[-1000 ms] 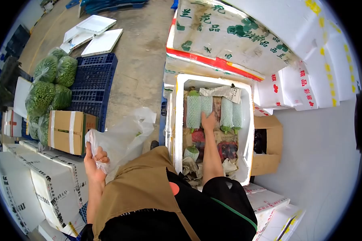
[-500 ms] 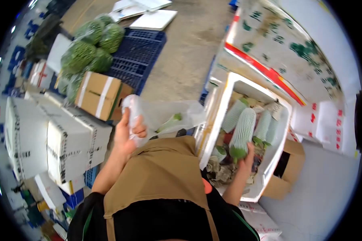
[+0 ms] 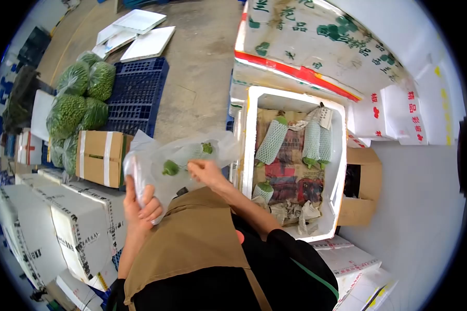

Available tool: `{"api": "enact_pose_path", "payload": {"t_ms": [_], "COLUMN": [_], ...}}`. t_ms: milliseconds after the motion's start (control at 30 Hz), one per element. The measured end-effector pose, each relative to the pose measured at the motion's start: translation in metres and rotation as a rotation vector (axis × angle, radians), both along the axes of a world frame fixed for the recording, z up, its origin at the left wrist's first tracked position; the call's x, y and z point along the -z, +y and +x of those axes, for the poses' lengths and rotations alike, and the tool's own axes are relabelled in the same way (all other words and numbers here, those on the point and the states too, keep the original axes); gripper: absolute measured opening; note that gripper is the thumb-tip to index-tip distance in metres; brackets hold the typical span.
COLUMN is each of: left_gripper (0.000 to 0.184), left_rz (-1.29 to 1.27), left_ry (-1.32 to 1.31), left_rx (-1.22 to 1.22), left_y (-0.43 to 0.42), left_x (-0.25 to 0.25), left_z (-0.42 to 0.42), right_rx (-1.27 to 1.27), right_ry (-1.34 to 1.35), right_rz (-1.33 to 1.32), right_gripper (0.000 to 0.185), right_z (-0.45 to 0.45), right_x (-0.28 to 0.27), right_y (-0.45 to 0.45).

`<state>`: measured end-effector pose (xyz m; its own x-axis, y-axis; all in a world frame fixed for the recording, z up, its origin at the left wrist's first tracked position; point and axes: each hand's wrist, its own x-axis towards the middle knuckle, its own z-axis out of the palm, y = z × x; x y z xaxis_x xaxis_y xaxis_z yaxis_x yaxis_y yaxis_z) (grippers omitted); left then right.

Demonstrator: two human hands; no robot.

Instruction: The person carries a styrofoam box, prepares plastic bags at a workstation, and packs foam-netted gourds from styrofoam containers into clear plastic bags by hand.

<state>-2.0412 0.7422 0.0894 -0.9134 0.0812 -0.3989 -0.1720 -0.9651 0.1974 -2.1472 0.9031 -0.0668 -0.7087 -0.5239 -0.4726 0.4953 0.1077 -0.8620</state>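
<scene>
My left hand [image 3: 142, 205] is closed around the gathered side of a clear plastic bag [image 3: 155, 155]. Two green stem ends show inside the bag, a larger one [image 3: 170, 167] and a smaller one [image 3: 207, 148]; the film blurs the rest. My right hand [image 3: 208, 173] is at the bag's near edge, its fingers curled and apparently pinching the film. Right of me stands a white foam box [image 3: 339, 171] lined with newspaper. In it lie several green-capped, eggplant-like vegetables [image 3: 272, 140] in white foam net sleeves, with a short one [image 3: 263, 192] near the left wall.
Bags of green vegetables [image 3: 70, 111] and a taped carton [image 3: 98, 158] sit beside a blue pallet [image 3: 135, 93]. White foam lids [image 3: 148, 44] lie beyond. Stacked white boxes [image 3: 78, 228] stand at left, a large foam box [image 3: 301, 46] and an open carton [image 3: 366, 207] at right.
My right hand has moved left from the foam box to the bag. The netted vegetable it held is out of the box, and a second stem end shows in the bag. The view has shifted.
</scene>
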Motion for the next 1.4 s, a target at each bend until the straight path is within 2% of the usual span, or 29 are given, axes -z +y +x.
{"api": "enact_pose_path", "payload": {"t_ms": [67,100,133,167,233,333,433,467,533,567,600,633,667,767,833,867,933,967,1000,1033,1067,1100,1167,1267,1300,1333,1400], "left_gripper": [0.054,0.052,0.050,0.048,0.038,0.027,0.036,0.039,0.045,0.048,0.048,0.049,0.050,0.051,0.052,0.053,0.053,0.053,0.054,0.055,0.055,0.057,0.057,0.057,0.057,0.054,0.051], "left_rz": [0.108,0.154,0.218,0.283,0.092,0.012,0.043,0.073,0.127,0.137,0.156,0.175,0.185,0.228,0.265,0.279,0.261,0.255,0.246,0.259,0.334,0.317,0.249,0.170,0.152,0.181,0.203], "left_ry": [0.125,0.187,0.067,-0.056,-0.143,-0.201,-0.162,-0.142,-0.103,-0.094,-0.096,-0.092,-0.133,-0.164,-0.088,-0.084,-0.047,-0.022,-0.004,0.085,0.156,0.076,0.105,0.125,0.125,0.100,-0.122], "left_rx": [-0.004,0.014,-0.028,-0.074,-0.056,-0.058,-0.094,-0.077,-0.062,-0.047,-0.028,-0.009,-0.022,-0.012,0.034,0.031,0.036,0.051,0.022,-0.017,-0.020,-0.114,-0.025,0.007,-0.005,-0.014,-0.057], "left_y": [-0.008,-0.009,-0.012,-0.013,-0.017,-0.019,-0.020,-0.021,-0.022,-0.024,-0.022,-0.021,-0.018,-0.009,-0.005,-0.002,0.000,0.000,-0.002,-0.005,-0.002,-0.002,-0.007,-0.004,-0.003,-0.004,-0.004], "left_x": [0.003,0.001,0.011,0.029,0.059,0.073,0.061,0.056,0.047,0.045,0.042,0.039,0.033,0.019,0.017,0.012,-0.001,-0.006,-0.009,-0.022,-0.032,-0.035,-0.029,-0.023,-0.021,-0.019,0.001], "left_z": [0.001,-0.001,-0.004,-0.004,-0.005,-0.006,-0.017,-0.020,-0.025,-0.025,-0.024,-0.025,-0.025,-0.028,-0.029,-0.030,-0.026,-0.024,-0.020,-0.009,-0.001,-0.009,-0.010,-0.014,-0.016,-0.019,-0.017], "right_rx": [0.369,0.586,0.786,0.733,0.728,0.665,0.721,0.934,1.029,1.072,1.032,0.958,0.874,0.613,0.332,0.193,0.070,-0.055,-0.227,-0.320,-0.361,-0.413,-0.537,-0.360,-0.118,0.121,0.560], "right_ry": [0.424,0.525,0.833,1.068,0.682,0.312,0.194,0.154,-0.124,-0.021,0.049,0.142,0.138,0.301,0.547,0.737,0.316,0.144,0.113,0.190,0.641,0.796,1.008,0.937,0.874,0.857,1.002], "right_rz": [0.284,0.354,0.530,1.047,1.353,1.193,1.005,0.478,-0.089,-0.105,-0.273,-0.534,-0.621,-0.638,-0.279,-0.208,-0.480,-0.459,-0.391,-0.399,-0.145,-0.090,0.188,0.042,0.129,0.230,0.669], "right_gripper": [0.021,0.026,0.031,0.050,0.072,0.085,0.088,0.075,0.055,0.050,0.051,0.051,0.051,0.054,0.063,0.064,0.063,0.063,0.067,0.069,0.071,0.068,0.054,0.036,0.029,0.033,0.044], "right_z": [-0.025,-0.041,-0.061,-0.080,-0.095,-0.102,-0.109,-0.106,-0.095,-0.080,-0.068,-0.056,-0.047,-0.036,-0.039,-0.033,-0.016,-0.008,-0.001,-0.001,0.038,0.030,0.022,-0.021,-0.037,-0.052,-0.090], "right_x": [-0.037,-0.021,0.005,0.013,0.042,0.089,0.086,0.080,0.076,0.050,0.041,0.007,-0.004,-0.078,-0.063,-0.058,-0.039,-0.035,-0.004,-0.007,0.059,0.081,0.089,0.017,0.013,0.004,-0.006], "right_y": [0.037,0.055,0.082,0.109,0.135,0.156,0.169,0.169,0.184,0.176,0.183,0.173,0.175,0.119,0.098,0.079,0.039,0.026,0.010,-0.007,-0.029,-0.034,-0.032,0.016,0.041,0.069,0.148]}}
